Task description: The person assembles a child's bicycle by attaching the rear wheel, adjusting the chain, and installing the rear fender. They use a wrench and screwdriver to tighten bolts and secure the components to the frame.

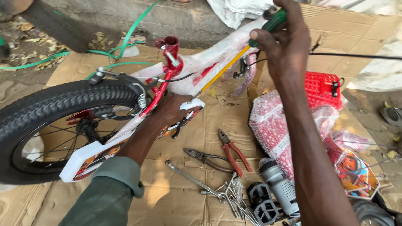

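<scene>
— Looking down: what's underfoot?

— Flattened cardboard (184, 196) over dusty ground, a concrete kerb (138, 19) behind, green straps (125, 39) trailing across.

— And the hands?

— Right hand (280, 42) is wrapped around a green-handled screwdriver (234, 62), its tip at the white chain guard (125, 140). Left hand (169, 111) presses closed on that guard, beside the rear wheel (46, 109).

— Tools?

— Pliers (232, 150) and spanners (197, 182) lie near.
</scene>
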